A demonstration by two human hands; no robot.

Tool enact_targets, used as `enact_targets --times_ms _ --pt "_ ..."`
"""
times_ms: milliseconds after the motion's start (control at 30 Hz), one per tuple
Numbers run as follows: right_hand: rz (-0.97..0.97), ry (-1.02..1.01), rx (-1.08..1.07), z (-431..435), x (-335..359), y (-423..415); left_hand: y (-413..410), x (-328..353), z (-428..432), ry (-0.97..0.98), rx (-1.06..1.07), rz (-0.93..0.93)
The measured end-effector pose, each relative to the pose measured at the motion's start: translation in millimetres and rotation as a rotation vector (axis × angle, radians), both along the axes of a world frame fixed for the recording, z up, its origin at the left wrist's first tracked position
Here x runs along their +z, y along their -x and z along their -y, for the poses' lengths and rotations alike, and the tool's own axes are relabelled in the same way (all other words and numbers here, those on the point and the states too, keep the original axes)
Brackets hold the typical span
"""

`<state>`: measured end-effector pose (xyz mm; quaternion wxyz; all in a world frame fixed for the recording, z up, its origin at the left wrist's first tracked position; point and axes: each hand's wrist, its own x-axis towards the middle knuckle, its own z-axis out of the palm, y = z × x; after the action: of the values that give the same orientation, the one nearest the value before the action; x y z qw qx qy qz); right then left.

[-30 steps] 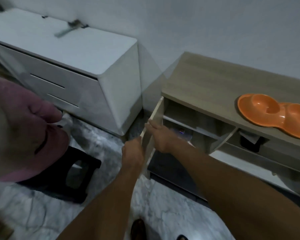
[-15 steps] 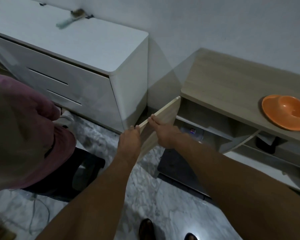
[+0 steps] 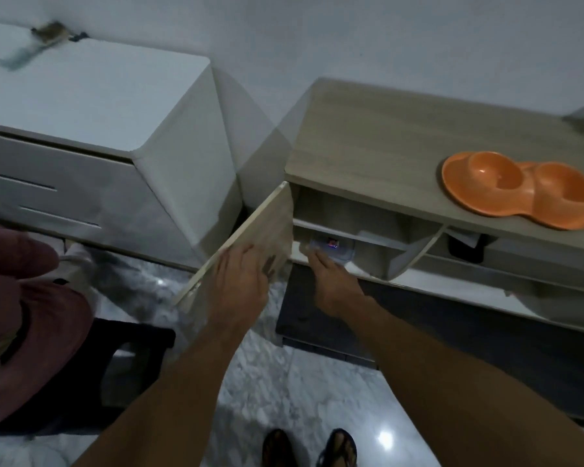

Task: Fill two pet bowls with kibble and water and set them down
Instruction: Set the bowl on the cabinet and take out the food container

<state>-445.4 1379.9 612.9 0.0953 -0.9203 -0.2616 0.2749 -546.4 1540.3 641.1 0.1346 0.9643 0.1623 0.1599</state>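
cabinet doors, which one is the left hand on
The leftmost door, nearest the white dresser, under the left hand; the other open door, further right, is untouched.

One head-worn wide-angle view, from standing height, facing forward and steeply down, left hand [image 3: 240, 274] and right hand [image 3: 331, 284] at mid-frame, low pale wood-grain bench [image 3: 368, 136] close ahead, white marble floor [image 3: 284, 382] below
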Motion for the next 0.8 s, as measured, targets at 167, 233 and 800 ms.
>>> enact_targets --times_ms 167,233,800 --pt "-0.061 -0.041 -0.247 50 -67 -22 -55 -64 59 0.254 -0.048 -0.126" --pt "-0.051 -0.086 -0.336 65 -104 -33 -76 -104 75 0.33 -0.02 -0.138" --pt "0.2 -0.857 -1.036 35 -336 -143 -231 -360 62 0.769 0.044 0.048"
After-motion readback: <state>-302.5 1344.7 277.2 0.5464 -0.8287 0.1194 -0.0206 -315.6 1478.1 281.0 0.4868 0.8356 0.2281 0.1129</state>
